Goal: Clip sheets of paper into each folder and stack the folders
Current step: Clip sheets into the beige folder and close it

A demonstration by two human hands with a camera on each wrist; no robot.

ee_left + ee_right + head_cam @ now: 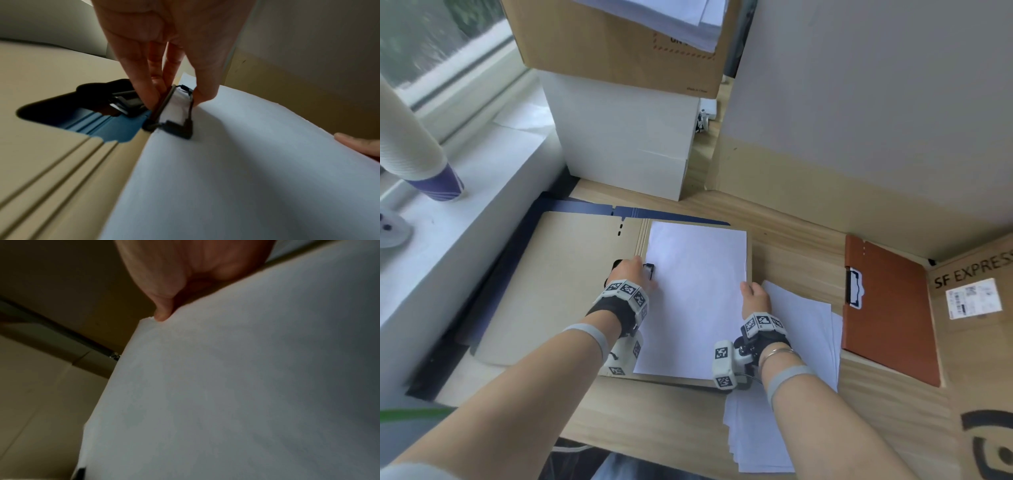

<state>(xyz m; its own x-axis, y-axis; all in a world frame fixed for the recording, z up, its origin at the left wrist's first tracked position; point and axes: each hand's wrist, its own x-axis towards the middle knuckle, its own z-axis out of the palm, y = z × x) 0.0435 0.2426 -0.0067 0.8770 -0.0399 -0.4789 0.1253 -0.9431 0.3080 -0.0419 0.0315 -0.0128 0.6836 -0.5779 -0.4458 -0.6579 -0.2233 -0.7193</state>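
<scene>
An open tan folder (pixel 558 284) lies on the desk with a white sheet (pixel 695 294) on its right half. My left hand (pixel 637 272) is at the sheet's left edge, by the spine. There its thumb and fingers (pixel 144 91) pinch the black wire clip (pixel 180 128), which sits over the edge of the sheet (pixel 246 178). My right hand (pixel 755 294) holds the sheet's right edge, thumb (pixel 162 316) on top of the paper (pixel 246 386). The sheet bows upward between the hands. A blue folder (pixel 592 207) shows beneath the tan one.
A loose pile of white paper (pixel 804 335) lies under my right forearm. An orange-brown folder (pixel 890 308) with a clip rests on a cardboard box (pixel 976 377) at right. White and brown boxes (pixel 626 137) stand behind the folder. A windowsill (pixel 448 240) runs along the left.
</scene>
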